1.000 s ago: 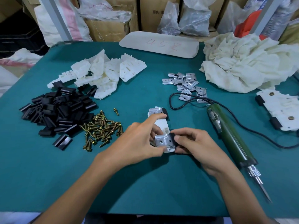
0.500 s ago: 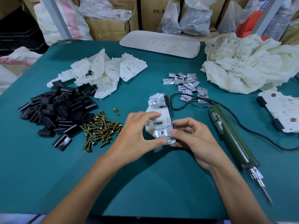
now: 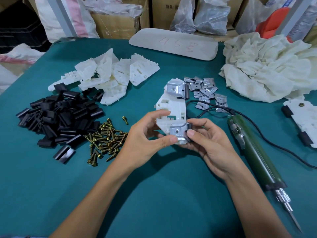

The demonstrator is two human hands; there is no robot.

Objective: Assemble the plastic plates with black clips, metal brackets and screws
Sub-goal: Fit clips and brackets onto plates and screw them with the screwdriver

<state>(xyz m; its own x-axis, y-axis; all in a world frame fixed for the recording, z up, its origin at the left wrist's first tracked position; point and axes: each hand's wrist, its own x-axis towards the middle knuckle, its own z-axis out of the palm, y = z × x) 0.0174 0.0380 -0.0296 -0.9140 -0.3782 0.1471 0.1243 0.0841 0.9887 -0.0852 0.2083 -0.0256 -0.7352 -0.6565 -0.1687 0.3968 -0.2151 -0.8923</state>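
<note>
While clips (image 3: 58, 121) and screws (image 3: 106, 138) lie heaped left of the plate (image 3: 173, 109), the left hand (image 3: 145, 138) grips that plate by its left edge, above the desk (image 3: 154, 194). The right hand (image 3: 211, 143) pinches the bracket (image 3: 178, 133) at the plate's near end; the driver (image 3: 253, 152) lies on the desk, right of the plate.

a white plastic plate (image 3: 173, 110), held tilted above the tabletop (image 3: 154, 186), carries a far bracket (image 3: 175, 89) and a near bracket (image 3: 177, 132), each of bright metal over a black clip at the plate's right edge. the left hand (image 3: 142, 140) and right hand (image 3: 209, 143) pinch the near end. loose plates (image 3: 109, 74) are heaped far left, black clips (image 3: 58, 117) before them, brass screws (image 3: 106, 140) beside those, and spare brackets (image 3: 205, 90) just behind the held plate.
</note>
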